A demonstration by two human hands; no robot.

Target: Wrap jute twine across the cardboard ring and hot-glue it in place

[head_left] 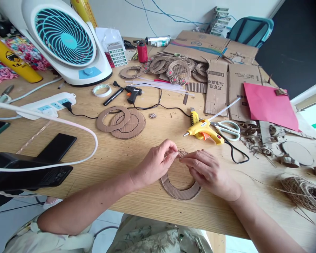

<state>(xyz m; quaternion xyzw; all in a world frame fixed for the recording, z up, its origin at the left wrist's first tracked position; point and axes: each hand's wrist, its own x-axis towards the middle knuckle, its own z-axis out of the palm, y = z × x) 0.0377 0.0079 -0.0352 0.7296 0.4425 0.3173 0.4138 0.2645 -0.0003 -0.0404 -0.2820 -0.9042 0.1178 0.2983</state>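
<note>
A cardboard ring (181,192) lies on the wooden table near its front edge, between my hands. My left hand (158,160) pinches thin brown twine (183,151) at the ring's far side, thumb against forefinger. Close beside it, my right hand (209,170) is closed with its fingertips on the same twine, and part of the ring is hidden beneath it. From there a strand runs right to a loose ball of twine (304,193). Beyond my hands lies a yellow hot glue gun (206,131) with a clear glue stick in its back.
Scissors (229,130) and cardboard scraps (265,140) are to the right. Left of my hands lie cardboard discs (131,124), a black glue gun (133,94), a tape roll (101,90) and a power strip (48,105). A fan (65,42) stands behind. A white cable (94,140) arcs across the left foreground.
</note>
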